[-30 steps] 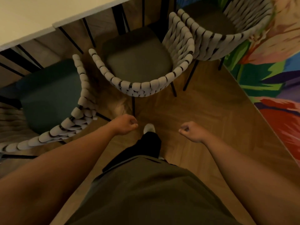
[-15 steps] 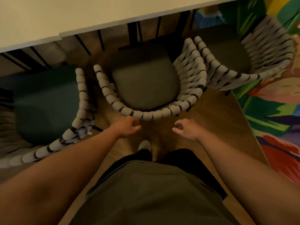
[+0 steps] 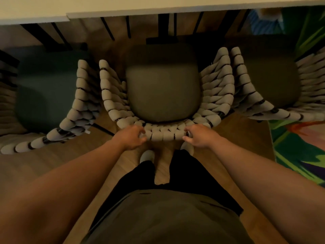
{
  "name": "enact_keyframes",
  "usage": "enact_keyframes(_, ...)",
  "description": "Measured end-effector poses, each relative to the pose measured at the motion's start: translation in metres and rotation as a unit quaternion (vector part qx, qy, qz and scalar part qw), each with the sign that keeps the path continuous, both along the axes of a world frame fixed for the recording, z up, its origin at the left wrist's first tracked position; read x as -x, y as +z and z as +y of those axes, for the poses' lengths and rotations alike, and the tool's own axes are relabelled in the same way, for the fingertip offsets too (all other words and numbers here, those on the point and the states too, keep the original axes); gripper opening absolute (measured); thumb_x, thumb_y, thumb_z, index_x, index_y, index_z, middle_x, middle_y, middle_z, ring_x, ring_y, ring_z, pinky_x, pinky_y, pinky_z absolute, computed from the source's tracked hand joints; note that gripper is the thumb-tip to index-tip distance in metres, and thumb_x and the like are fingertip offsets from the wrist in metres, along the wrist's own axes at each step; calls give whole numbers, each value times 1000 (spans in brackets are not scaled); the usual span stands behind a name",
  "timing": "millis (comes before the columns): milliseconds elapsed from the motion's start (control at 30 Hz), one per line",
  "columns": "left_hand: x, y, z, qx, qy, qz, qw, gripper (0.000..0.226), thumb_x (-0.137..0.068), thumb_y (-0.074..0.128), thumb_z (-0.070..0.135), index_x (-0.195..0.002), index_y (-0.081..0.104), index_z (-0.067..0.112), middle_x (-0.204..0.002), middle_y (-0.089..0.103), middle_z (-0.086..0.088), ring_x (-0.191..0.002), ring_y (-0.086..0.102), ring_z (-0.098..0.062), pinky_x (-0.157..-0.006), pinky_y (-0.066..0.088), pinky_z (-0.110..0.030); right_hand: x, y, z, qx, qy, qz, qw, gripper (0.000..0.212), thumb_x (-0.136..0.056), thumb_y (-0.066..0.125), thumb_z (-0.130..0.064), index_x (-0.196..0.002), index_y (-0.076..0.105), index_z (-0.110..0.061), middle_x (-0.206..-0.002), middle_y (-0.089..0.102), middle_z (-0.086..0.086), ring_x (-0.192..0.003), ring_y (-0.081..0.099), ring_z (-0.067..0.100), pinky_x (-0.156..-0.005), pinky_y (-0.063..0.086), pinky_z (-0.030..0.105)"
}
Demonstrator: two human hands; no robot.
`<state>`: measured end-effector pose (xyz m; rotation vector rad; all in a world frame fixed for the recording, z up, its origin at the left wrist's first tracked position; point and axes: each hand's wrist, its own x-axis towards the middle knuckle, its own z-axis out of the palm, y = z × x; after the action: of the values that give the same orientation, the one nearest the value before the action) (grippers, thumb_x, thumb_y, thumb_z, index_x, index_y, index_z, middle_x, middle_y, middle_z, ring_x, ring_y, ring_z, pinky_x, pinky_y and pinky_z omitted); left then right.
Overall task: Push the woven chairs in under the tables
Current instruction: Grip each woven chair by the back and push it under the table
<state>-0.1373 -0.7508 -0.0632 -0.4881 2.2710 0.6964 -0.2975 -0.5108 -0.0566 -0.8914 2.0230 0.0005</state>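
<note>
At the table (image 3: 158,7) edge, the middle chair (image 3: 162,95) stands with most of its seat out in the open. Its side crowds the right chair (image 3: 267,88), so a crooked push could likely snag the weaves or drag that neighbour. The left hand (image 3: 131,138) and right hand (image 3: 198,137) both curl their fingers over the back rim, gripping it

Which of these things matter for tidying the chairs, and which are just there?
In the job: middle chair, gripped at its back by left hand and right hand; left chair; right chair; table.
Just there: wooden floor; colourful patterned surface; shoes.
</note>
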Motion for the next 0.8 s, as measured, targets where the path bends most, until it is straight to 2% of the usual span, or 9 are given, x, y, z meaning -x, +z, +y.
enact_keyframes(100, 6, -5, 13, 45, -21, 3, 999, 43, -96, 56, 48, -131, 60, 23, -135, 57, -4, -121, 53, -25, -94, 49, -40, 20, -7, 8, -2, 51, -12, 999, 43, -99, 57, -46, -130, 57, -17, -123, 62, 6, -109, 57, 25, -91, 51, 45)
enact_keyframes(200, 13, -12, 24, 76, -56, 3, 996, 46, -92, 56, 57, -128, 60, 27, -132, 55, -4, -118, 51, -25, -94, 48, -44, 31, -20, 13, 0, 103, -17, 995, 53, -96, 58, -53, -137, 52, -19, -134, 57, 6, -119, 55, 27, -96, 49, 44)
enact_keyframes(333, 17, -24, 27, 103, -102, -17, 989, 65, -86, 47, 77, -134, 53, 34, -139, 50, 0, -127, 43, -22, -108, 38, -45, 35, -39, 15, 6, 149, 2, 989, 67, -92, 55, -65, -143, 46, -23, -138, 54, 6, -123, 52, 28, -101, 42, 46)
enact_keyframes(467, 19, -36, 22, 111, -155, -40, 981, 122, -55, -3, 103, -149, 40, 37, -150, 46, 4, -144, 30, -18, -122, 8, -54, 38, -58, 17, 5, 177, 12, 984, 76, -85, 47, -80, -140, 47, -27, -129, 57, 4, -117, 54, 27, -98, 39, 45)
enact_keyframes(533, 21, -47, 17, 122, -188, -33, 974, 132, -47, -14, 103, -150, 37, 39, -150, 46, 6, -146, 29, -18, -121, 5, -56, 41, -67, 16, 6, 194, 32, 980, 84, -79, 39, -89, -138, 48, -30, -125, 60, 2, -112, 55, 26, -94, 41, 43)
enact_keyframes(600, 22, -63, 10, 126, -223, -11, 967, 121, -54, -7, 104, -149, 37, 43, -148, 50, 10, -145, 30, -18, -121, 8, -56, 45, -78, 15, 7, 209, 57, 976, 97, -69, 23, -99, -137, 48, -34, -123, 62, 0, -108, 58, 25, -89, 45, 41)
enact_keyframes(667, 21, -77, 5, 129, -254, 25, 958, 107, -64, 5, 103, -147, 40, 46, -141, 57, 12, -138, 41, -18, -118, 23, -50, 48, -88, 15, 15, 210, 76, 975, 104, -64, 14, -102, -138, 48, -38, -121, 65, -3, -104, 60, 23, -82, 47, 38)
enact_keyframes(733, 20, -89, 0, 125, -260, 65, 955, 98, -70, 13, 101, -144, 45, 45, -130, 64, 12, -124, 53, -15, -98, 44, -38, 50, -93, 15, 27, 213, 90, 973, 104, -64, 12, -103, -137, 50, -39, -118, 67, -6, -99, 62, 20, -69, 42, 33)
enact_keyframes(800, 18, -95, -3, 117, -255, 104, 954, 95, -73, 15, 99, -143, 47, 44, -123, 67, 13, -113, 59, -14, -76, 51, -31, 48, -95, 16, 43, 208, 109, 971, 107, -61, 6, -102, -135, 52, -40, -113, 69, -7, -94, 63, 19, -63, 37, 31)
